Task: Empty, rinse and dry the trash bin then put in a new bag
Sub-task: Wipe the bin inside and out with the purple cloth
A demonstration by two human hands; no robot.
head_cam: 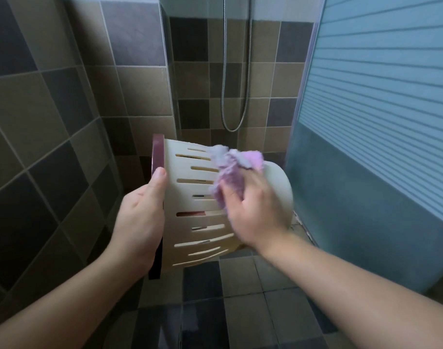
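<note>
Now the bin (202,205) lies sideways at frame centre, long axis left to right, rim leftward. Left hand (139,217) clamps the rim; right hand (253,212), nearer the base, presses a bunched cloth (230,170) against the slotted wall.

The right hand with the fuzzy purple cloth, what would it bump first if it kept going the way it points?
The right hand already presses the purple cloth against the cream slotted plastic bin, so the bin's side comes first.
</note>
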